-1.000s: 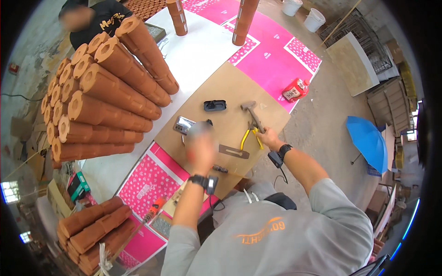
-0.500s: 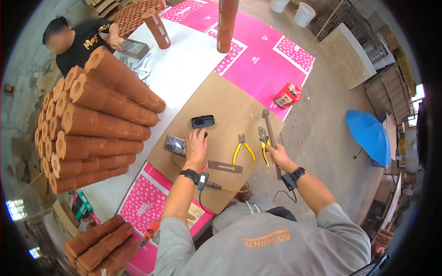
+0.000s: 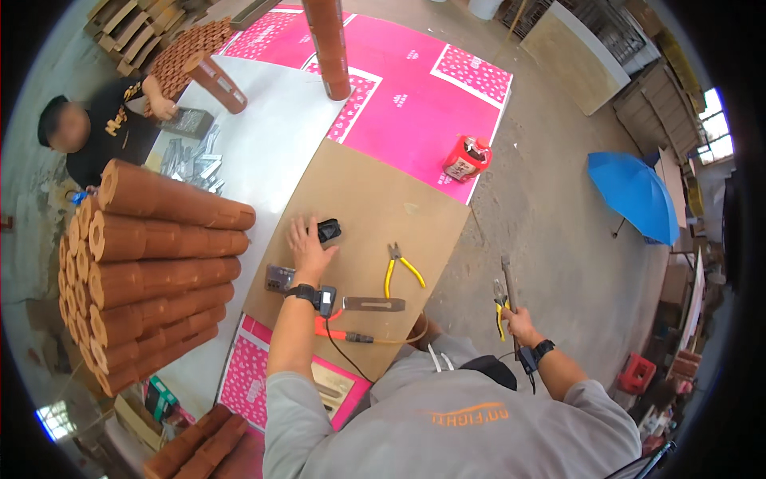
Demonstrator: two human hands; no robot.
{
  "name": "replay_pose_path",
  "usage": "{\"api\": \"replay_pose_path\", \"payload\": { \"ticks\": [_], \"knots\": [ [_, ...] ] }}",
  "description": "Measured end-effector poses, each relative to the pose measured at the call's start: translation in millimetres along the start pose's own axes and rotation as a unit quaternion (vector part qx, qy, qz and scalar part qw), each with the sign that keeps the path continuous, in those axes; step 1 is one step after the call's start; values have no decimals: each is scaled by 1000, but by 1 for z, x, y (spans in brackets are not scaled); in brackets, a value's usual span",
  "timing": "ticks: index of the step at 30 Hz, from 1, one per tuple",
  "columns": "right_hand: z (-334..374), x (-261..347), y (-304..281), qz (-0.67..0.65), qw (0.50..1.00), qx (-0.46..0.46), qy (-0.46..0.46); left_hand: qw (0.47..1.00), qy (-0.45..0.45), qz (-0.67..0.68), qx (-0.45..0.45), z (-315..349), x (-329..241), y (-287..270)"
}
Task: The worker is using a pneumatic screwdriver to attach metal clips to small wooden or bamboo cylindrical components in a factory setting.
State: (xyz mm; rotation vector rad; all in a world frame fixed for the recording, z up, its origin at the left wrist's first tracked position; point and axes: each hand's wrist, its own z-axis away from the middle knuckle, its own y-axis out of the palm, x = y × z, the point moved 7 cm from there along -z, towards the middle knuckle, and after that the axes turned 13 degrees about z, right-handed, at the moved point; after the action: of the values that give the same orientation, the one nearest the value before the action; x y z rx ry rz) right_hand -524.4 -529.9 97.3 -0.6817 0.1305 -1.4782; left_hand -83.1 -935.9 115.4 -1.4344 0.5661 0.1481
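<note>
My left hand (image 3: 309, 249) lies over the brown board (image 3: 367, 207) with fingers spread. Its thumb side touches or nearly touches a small black tray (image 3: 329, 231), which it partly covers. A dark phone-like box (image 3: 278, 278) lies beside that wrist. My right hand (image 3: 521, 327) is closed around the handle of a hammer (image 3: 509, 277) and yellow-handled pliers (image 3: 501, 311), held out past the board's edge above the floor. Between my hands, open yellow-handled nippers (image 3: 405, 270) rest on the board, with a flat slotted metal blade (image 3: 373, 304) nearer me.
Brown ridged cylinders (image 3: 163, 243) are stacked at the left. A red jug (image 3: 467, 158) stands on pink sheeting. Across the table, a person (image 3: 104, 132) reaches into a metal box (image 3: 187, 122) by loose metal strips. An orange-ended cable (image 3: 351, 337) crosses the near board. A blue umbrella (image 3: 634, 195) is on the floor.
My right hand has swung right and toward me, carrying the hammer and pliers off the board. My left hand has slid forward and left, its fingers spreading beside the black tray. The view has shifted.
</note>
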Motion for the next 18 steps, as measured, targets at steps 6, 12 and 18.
{"api": "replay_pose_path", "payload": {
  "ticks": [6, 12, 18],
  "knots": [
    [-34, -104, -2, -15, 991, 12, 133, 994, -29, 56, 92, -16, 16, 23],
    [-64, -205, -8, 277, 954, 112, -8, 993, -74, 71, 59, -22, -2, 21],
    [-31, -162, -12, 269, 952, 99, 106, 990, -106, 80, -42, -27, 33, -13]
  ]
}}
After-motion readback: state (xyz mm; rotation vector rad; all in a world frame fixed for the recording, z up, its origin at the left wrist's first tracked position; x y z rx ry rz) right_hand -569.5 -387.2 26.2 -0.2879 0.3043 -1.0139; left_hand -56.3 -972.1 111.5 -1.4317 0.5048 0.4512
